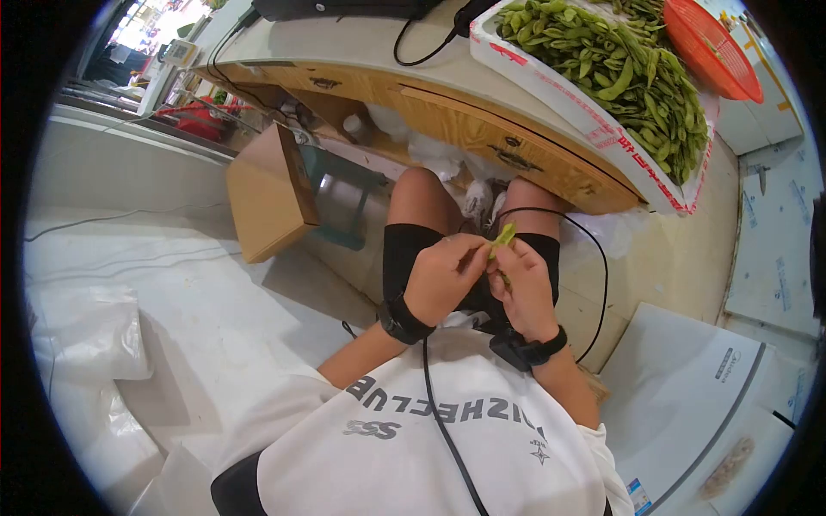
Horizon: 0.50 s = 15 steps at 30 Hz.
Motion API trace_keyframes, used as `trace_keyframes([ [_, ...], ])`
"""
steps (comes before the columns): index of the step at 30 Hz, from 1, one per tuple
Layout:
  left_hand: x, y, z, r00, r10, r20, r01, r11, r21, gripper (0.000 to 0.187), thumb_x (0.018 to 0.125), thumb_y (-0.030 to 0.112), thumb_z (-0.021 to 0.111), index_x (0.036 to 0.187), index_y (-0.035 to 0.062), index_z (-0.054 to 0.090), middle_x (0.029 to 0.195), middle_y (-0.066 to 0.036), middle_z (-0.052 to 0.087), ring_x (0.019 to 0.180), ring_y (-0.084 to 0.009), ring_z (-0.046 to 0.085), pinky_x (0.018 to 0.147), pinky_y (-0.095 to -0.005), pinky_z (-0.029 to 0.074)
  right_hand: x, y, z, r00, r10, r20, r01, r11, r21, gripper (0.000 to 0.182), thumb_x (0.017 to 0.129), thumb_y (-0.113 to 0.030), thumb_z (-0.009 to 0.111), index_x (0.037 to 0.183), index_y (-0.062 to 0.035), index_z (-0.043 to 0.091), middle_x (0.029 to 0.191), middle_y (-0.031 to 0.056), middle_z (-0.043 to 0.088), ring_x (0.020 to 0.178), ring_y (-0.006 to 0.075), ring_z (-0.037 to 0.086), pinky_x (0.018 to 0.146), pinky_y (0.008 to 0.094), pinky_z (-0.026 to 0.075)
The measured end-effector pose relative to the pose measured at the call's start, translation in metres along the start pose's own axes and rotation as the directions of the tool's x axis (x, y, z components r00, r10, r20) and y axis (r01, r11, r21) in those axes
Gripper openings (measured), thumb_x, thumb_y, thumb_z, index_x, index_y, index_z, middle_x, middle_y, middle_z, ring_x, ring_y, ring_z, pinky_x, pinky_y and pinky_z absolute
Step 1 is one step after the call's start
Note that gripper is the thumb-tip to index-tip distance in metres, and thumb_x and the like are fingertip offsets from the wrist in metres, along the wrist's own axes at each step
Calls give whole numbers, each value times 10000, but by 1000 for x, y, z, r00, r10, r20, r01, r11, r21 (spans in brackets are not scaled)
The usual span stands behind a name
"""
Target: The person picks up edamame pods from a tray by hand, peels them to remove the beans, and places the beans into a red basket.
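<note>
Above my lap, a small green pod [503, 239] is pinched between the fingertips of both hands. My left hand [443, 277] closes on it from the left, thumb and forefinger together. From the right, my right hand [523, 284] grips the same pod, with a bit of green showing below the fingers. Each wrist wears a black band. A white foam box [594, 125] with red print stands at the upper right, heaped with green pods [632, 86]. A red plastic basket [712, 47] leans at its far right edge.
A wooden desk [387, 99] with drawers stands before my knees. At its left are a cardboard box [268, 193] and a greenish bin [337, 202]. A black cable [606, 275] loops beside my right leg. A white fridge [680, 387] stands at the lower right, plastic bags [90, 335] at left.
</note>
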<state>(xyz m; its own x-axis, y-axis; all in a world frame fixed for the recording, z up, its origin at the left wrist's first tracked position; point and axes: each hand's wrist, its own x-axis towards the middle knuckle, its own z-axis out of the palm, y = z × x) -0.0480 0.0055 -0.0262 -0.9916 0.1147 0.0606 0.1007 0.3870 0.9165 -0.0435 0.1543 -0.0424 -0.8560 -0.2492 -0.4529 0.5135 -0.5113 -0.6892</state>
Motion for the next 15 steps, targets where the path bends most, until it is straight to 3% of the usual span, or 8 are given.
trace_keyframes([
  [1, 0, 1, 1, 994, 108, -26, -105, 988, 115, 133, 856, 83, 635, 949, -12, 630, 804, -128, 642, 688, -246, 633, 618, -310, 509, 0, 1, -2, 1000, -5, 14, 5, 999, -35, 107, 915, -157, 630, 936, -69, 573, 726, -37, 539, 535, 15, 429, 452, 158, 308],
  [4, 1, 2, 2, 977, 211, -30, -202, 962, 185, 149, 821, 39, 664, 965, 5, 645, 818, -145, 653, 675, -237, 658, 598, -291, 514, -1, 3, -4, 999, -40, 35, 40, 999, -3, 128, 923, -187, 631, 934, -73, 574, 739, -28, 548, 538, 28, 445, 454, 159, 318],
  [7, 5, 7, 5, 977, 214, -16, -206, 956, 211, 142, 825, 35, 655, 962, 3, 644, 816, -144, 651, 677, -237, 659, 587, -290, 510, -3, -4, -9, 999, 3, 52, -6, 998, 58, 98, 924, -158, 622, 949, -74, 578, 745, -19, 555, 545, 41, 458, 454, 161, 324],
  [11, 24, 27, 10, 940, 339, 38, -337, 906, 255, 158, 802, 3, 662, 960, 0, 646, 789, -137, 626, 640, -242, 626, 569, -301, 492, 2, -16, -19, 992, -100, 74, 88, 983, 159, 102, 931, -123, 588, 986, -38, 590, 754, -4, 566, 547, 50, 465, 454, 168, 338],
  [15, 56, 56, 19, 911, 404, -79, -376, 895, 241, 161, 792, -6, 664, 953, -6, 646, 789, -137, 626, 630, -241, 611, 566, -295, 484, -4, -56, -19, 973, -215, -83, 229, 943, 240, 107, 936, -123, 577, 966, -25, 608, 725, 2, 558, 529, 47, 448, 446, 171, 331],
])
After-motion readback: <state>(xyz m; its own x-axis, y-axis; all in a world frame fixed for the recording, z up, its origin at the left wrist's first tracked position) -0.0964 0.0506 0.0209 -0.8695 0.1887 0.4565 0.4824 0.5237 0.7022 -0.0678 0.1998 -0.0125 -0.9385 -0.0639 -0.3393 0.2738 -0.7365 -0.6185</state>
